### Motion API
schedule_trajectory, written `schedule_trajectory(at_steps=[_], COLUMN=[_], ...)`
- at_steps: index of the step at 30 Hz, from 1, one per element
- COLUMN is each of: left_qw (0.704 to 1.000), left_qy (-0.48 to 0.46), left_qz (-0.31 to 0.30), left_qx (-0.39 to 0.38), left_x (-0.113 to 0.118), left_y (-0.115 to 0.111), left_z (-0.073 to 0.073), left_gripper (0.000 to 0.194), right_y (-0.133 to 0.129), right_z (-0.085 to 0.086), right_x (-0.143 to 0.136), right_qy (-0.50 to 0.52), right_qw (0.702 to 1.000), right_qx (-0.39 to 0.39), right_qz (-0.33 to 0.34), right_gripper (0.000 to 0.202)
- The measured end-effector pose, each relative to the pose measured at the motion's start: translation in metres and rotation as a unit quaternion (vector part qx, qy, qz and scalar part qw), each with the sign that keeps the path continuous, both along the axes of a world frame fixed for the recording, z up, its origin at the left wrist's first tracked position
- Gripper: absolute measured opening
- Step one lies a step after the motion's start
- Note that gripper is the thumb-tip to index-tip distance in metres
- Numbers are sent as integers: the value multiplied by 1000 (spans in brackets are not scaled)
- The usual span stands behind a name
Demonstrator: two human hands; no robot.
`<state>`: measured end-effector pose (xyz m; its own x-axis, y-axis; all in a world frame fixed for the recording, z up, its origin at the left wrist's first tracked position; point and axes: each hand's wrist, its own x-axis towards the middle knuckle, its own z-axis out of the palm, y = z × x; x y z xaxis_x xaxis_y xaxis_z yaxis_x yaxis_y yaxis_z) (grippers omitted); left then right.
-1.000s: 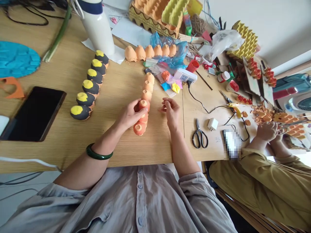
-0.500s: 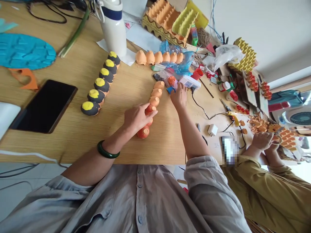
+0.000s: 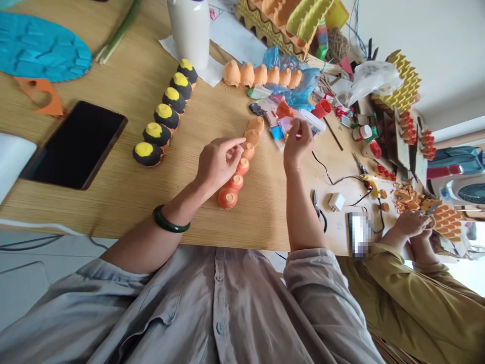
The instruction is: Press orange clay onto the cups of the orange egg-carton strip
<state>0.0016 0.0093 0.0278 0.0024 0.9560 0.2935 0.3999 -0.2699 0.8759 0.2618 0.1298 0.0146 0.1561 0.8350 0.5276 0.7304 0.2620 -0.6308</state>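
A strip of egg-carton cups [image 3: 248, 150] lies on the table in front of me; its nearer cups are coated orange-red, the farther ones plain pale orange. My left hand [image 3: 216, 164], a dark green bangle on its wrist, is over the strip's left side. Its index finger is stretched out, with a gap to the thumb; whether it touches a cup I cannot tell. To the right, my right hand [image 3: 299, 144] is raised with fingertips pinched together. What they hold, if anything, is too small to name. Just beyond it lie opened packets of coloured clay [image 3: 278, 130] and an orange-red lump [image 3: 284, 108].
Left stands a cup strip coated black with yellow tops [image 3: 165, 114], near a phone [image 3: 76, 146] and a blue oval [image 3: 41, 48]. A plain strip [image 3: 261, 75], white jug [image 3: 189, 35] and egg trays [image 3: 280, 30] are farther back. A co-worker's hands [image 3: 413, 225] work at right.
My right hand has drawn back from the clay packets toward me, fingertips pinched. My left hand has loosened from the strip. The whole view has shifted slightly.
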Motion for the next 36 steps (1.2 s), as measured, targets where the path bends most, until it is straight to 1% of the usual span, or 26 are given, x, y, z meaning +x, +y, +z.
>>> schedule_trajectory(at_steps=[1,2,3,4,6,7,8,9,11,13,14,18,21,24,27,31,33,34,36], left_qw=[999,998,996,994,987,983,979,975,971,972,973,977,983,984,985,986,989,991,991], left_qy=[-19,-41,-67,-97,-157,-182,-201,-214,-226,-226,-225,-212,-185,-176,-168,-167,-150,-132,-82], left_qz=[-4,-6,-5,-4,-10,-19,-30,-42,-54,-45,-35,-8,-8,-10,-11,-13,-2,12,47], left_qx=[30,51,59,54,19,-4,-25,-41,-50,-39,-32,-22,-21,-19,-22,-14,13,37,93], left_x=[1,2,3,4,3,3,3,3,3,3,4,2,-1,-3,-3,-1,-2,-2,-2], left_y=[0,0,1,3,7,9,10,11,10,8,7,7,8,8,8,9,9,9,7], left_z=[-4,-8,-14,-19,-27,-28,-29,-27,-22,-16,-14,-14,-16,-17,-19,-26,-27,-27,-22], left_gripper=[41,44,50,58,78,83,84,80,64,49,45,45,43,41,41,44,45,45,43], right_y=[-13,-27,-42,-56,-81,-90,-97,-102,-106,-106,-105,-104,-105,-105,-105,-107,-110,-112,-115], right_z=[-2,-3,-4,-4,-4,-4,-4,-4,-7,-10,-11,-13,-13,-13,-12,-7,-4,-3,-1], right_x=[-8,-18,-30,-41,-60,-67,-71,-74,-74,-70,-67,-61,-63,-67,-68,-68,-69,-71,-74], right_qy=[112,204,273,326,401,426,444,459,481,498,505,513,517,514,502,471,458,451,429], right_qw=[994,978,958,937,894,873,854,836,806,787,782,772,769,776,783,795,807,819,854], right_qx=[16,5,-23,-57,-117,-144,-170,-191,-222,-234,-238,-249,-247,-237,-228,-245,-240,-227,-184], right_qz=[5,39,78,111,164,188,211,233,265,278,279,280,284,277,287,295,285,272,230], right_gripper=[58,57,57,57,59,60,60,60,60,57,55,47,48,54,56,58,59,60,62])
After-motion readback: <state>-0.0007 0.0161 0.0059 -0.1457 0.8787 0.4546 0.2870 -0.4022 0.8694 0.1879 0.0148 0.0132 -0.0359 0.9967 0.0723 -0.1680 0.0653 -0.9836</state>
